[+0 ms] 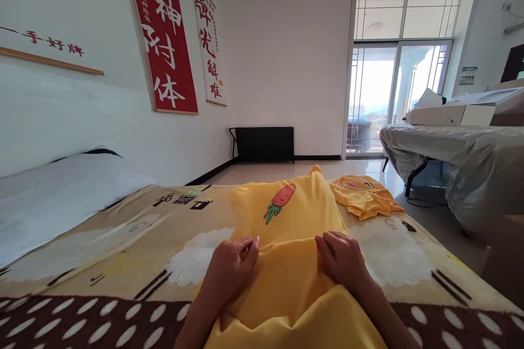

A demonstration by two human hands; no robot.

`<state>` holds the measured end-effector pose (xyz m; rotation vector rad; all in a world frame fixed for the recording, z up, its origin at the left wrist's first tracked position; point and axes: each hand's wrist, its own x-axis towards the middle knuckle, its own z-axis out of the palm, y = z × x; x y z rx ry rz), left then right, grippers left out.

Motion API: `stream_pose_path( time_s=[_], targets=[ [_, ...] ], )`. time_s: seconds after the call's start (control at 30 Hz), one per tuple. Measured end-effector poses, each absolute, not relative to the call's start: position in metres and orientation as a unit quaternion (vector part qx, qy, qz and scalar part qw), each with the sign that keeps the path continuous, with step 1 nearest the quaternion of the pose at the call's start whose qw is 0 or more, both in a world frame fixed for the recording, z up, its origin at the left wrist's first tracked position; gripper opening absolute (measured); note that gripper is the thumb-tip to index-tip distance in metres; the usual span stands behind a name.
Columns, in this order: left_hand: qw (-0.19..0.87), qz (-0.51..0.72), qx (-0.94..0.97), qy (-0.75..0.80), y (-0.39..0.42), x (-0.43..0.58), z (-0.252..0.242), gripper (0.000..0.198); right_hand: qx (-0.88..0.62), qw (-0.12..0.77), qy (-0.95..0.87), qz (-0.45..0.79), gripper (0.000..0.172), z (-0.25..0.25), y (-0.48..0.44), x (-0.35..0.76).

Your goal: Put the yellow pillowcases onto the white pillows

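Observation:
A yellow garment point(286, 212) with a carrot print point(280, 200) lies spread on a patterned blanket point(123, 245) in front of me. My left hand point(231, 264) has its fingers curled and pinched on a fold of the yellow cloth near its lower middle. My right hand point(341, 259) grips the same fold a little to the right, fingers bent into the fabric. More of the yellow cloth runs down between my forearms to the bottom edge. A second yellow garment point(364, 196) lies crumpled on the blanket to the far right.
A white pillow point(61, 196) lies at the left against the wall with red and white hanging scrolls point(164, 38). A covered table point(458, 158) with cardboard boxes point(454, 112) stands right. A black low rack point(264, 143) sits by the far wall, next to a glass balcony door point(393, 92).

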<state>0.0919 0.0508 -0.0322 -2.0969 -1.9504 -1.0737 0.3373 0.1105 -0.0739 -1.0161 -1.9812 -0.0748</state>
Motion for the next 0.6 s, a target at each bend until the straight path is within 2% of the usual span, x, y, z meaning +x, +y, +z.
stream_pose_path(
  time_s=[0.23, 0.3, 0.33, 0.37, 0.43, 0.53, 0.6],
  targets=[
    [0.242, -0.478, -0.689, -0.488, 0.039, 0.094, -0.032, 0.042, -0.296, 0.568, -0.761, -0.104, 0.033, -0.063, 0.091, 0.344],
    [0.249, -0.489, -0.680, -0.486, 0.036, 0.094, -0.031, 0.035, -0.305, 0.576, -0.752, -0.101, 0.020, -0.061, 0.087, 0.345],
    [0.232, -0.482, -0.675, -0.509, 0.037, 0.094, -0.030, 0.030, -0.326, 0.568, -0.749, -0.098, 0.020, -0.062, 0.088, 0.345],
    [0.200, -0.459, -0.669, -0.549, 0.040, 0.094, -0.031, 0.030, -0.363, 0.548, -0.748, -0.094, 0.029, -0.064, 0.090, 0.344],
    [0.100, -0.362, -0.660, -0.651, 0.051, 0.095, -0.035, 0.045, -0.462, 0.452, -0.760, -0.066, 0.045, -0.071, 0.100, 0.340],
    [-0.050, -0.201, -0.648, -0.733, 0.073, 0.097, -0.050, 0.050, -0.567, 0.242, -0.787, 0.020, 0.046, -0.087, 0.122, 0.332],
    [-0.095, -0.166, -0.653, -0.733, 0.085, 0.097, -0.059, 0.046, -0.579, 0.167, -0.795, 0.062, 0.046, -0.095, 0.134, 0.328]
  ],
)
